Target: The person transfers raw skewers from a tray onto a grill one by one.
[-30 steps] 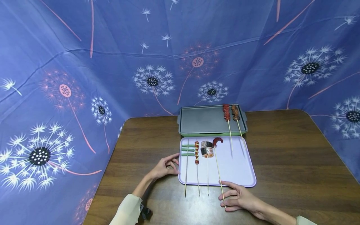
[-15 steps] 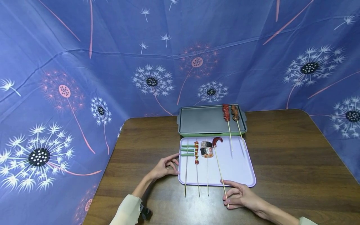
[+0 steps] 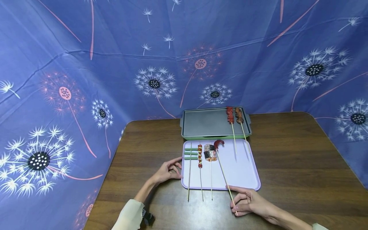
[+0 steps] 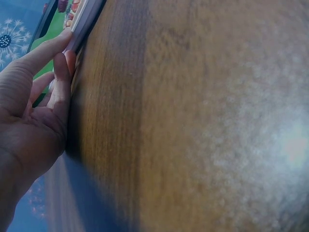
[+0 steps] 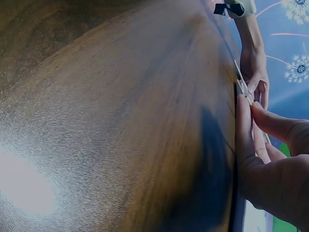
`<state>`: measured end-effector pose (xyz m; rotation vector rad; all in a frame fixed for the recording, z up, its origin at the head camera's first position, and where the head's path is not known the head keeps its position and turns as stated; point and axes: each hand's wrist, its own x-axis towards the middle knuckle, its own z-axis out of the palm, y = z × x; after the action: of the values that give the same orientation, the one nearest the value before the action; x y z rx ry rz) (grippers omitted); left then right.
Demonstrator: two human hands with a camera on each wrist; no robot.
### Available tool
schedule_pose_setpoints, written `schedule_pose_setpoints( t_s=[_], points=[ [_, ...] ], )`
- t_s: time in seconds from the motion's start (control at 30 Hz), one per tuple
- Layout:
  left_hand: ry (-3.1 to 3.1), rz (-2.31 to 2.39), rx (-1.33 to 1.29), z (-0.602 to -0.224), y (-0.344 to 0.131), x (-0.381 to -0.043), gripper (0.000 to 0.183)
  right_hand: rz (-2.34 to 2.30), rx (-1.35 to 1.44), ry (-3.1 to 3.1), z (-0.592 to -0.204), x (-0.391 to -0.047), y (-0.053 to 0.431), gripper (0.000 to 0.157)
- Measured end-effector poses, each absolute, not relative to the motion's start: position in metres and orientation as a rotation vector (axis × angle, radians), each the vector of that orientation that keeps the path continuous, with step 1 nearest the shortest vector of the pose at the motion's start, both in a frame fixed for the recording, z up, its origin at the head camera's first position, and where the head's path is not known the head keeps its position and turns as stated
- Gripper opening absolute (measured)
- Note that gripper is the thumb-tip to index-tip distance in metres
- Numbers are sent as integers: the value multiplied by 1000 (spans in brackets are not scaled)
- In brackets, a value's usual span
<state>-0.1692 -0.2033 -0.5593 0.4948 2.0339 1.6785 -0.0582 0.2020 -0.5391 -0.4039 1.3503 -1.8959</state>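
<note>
My right hand (image 3: pixel 248 204) pinches the lower end of a skewer (image 3: pixel 223 169) topped with a dark red curled piece, which lies slantwise over the lilac tray (image 3: pixel 244 172). In the right wrist view, thumb and fingers (image 5: pixel 245 116) meet on the stick. My left hand (image 3: pixel 168 171) holds the tray's left rim, as the left wrist view also shows with its fingertips (image 4: pixel 65 36) at the edge. Left of the held skewer lie a fish-chunk skewer (image 3: pixel 210 155), a thin red-and-yellow skewer (image 3: pixel 200 156) and a skewer with green sticks (image 3: pixel 190 153).
Behind the tray stands a grey griddle (image 3: pixel 204 123) with a green base. On its right side rest a red meat skewer (image 3: pixel 230 115) and a brown one (image 3: pixel 239 115), their sticks reaching over the tray. A blue dandelion-print cloth (image 3: pixel 120 80) hangs behind the wooden table (image 3: pixel 287 159).
My right hand has moved a little to the right with the stick's lower end, so the skewer slants more. The left hand has stayed on the tray's rim.
</note>
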Motion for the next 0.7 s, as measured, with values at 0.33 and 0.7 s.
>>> schedule_pose_setpoints(
  t_s=[0.33, 0.7],
  points=[
    [2043, 1670, 487, -561, -205, -169, 82, -1891, -499, 1286, -526, -61, 195, 75],
    [2041, 1677, 481, -559, -204, -169, 82, -1902, -540, 1336, -507, -77, 192, 74]
  ],
)
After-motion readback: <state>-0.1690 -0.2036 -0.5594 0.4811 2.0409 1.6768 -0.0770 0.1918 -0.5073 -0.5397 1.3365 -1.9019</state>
